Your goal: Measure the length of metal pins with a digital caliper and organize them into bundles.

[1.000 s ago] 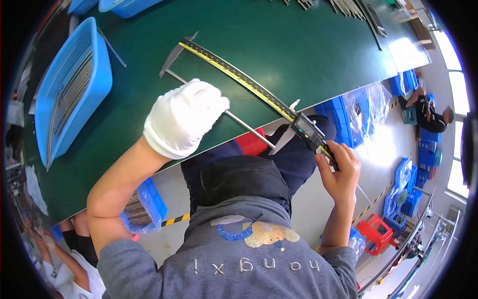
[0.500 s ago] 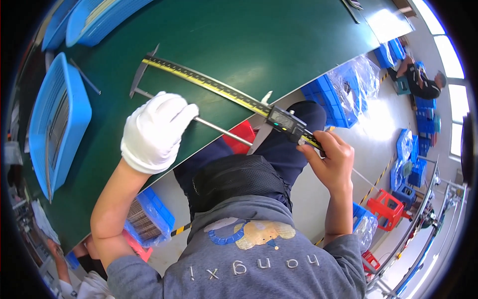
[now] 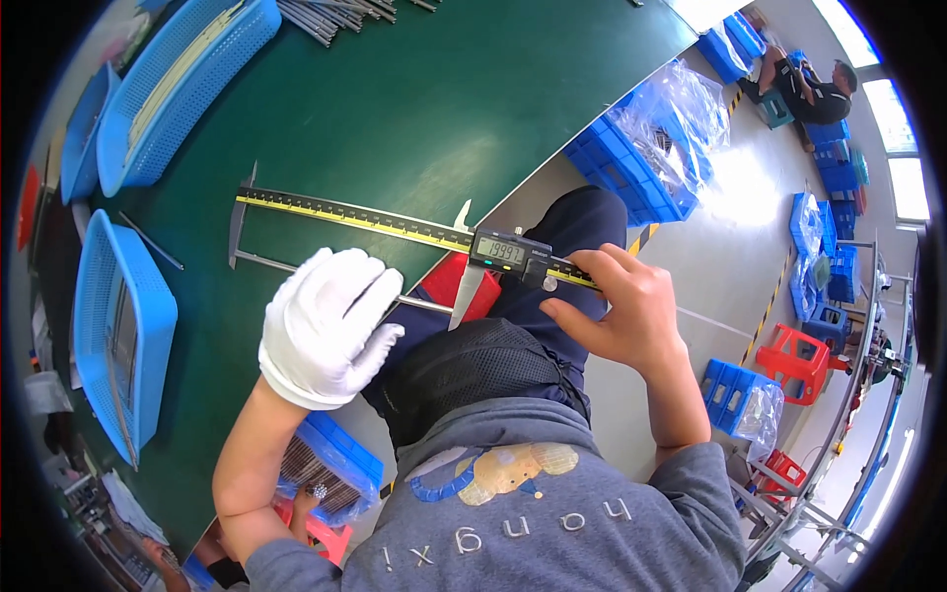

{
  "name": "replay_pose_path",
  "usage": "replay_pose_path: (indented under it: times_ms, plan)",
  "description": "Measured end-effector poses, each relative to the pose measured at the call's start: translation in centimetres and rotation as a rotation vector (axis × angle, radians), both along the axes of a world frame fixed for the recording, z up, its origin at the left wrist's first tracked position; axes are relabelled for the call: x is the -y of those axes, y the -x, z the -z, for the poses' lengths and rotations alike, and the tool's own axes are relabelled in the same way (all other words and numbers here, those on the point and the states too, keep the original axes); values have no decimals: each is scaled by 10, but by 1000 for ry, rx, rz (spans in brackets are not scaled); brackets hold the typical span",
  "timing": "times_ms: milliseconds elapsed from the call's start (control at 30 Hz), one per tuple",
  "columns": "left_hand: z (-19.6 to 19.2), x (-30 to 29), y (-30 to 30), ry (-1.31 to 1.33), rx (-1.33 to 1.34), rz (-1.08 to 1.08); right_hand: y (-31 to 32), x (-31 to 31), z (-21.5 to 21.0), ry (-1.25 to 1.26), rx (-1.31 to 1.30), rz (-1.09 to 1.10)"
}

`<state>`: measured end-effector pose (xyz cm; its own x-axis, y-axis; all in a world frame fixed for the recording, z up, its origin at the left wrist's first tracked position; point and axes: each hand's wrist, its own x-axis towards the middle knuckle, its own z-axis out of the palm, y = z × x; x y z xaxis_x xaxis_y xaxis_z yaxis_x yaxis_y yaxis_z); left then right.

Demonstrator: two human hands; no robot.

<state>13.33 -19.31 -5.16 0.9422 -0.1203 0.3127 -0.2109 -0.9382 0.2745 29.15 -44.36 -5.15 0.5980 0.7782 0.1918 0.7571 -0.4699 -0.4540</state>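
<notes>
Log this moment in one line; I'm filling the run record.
left hand: gloved, on thin rod | right hand: holding digital caliper | green table

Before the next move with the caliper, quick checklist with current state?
1. Rod lies between the fixed jaw and the sliding jaw: ok.
2. Gloved left hand presses the rod down on the green table: ok.
3. Bare right hand grips the caliper beam beside the display: ok.
4. Both jaws touching the rod ends: cannot tell.
5. Display lit and facing up: ok.
</notes>
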Motion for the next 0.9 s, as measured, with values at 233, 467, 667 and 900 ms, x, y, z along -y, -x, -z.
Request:
replay_pose_path:
  times_ms: [233,467,667,900]
  plan:
    - [12,8,-3,24,107,-37,-1,-4,2,24,41,-11]
    - [4,6,-8,1,-4,37,2,-2,5,-18,52,37]
    - [1,13,-12,-137,77,17,0,-6,10,-28,39,53]
    - [10,21,-8,-62,80,30,-1,3,7,-15,36,45]
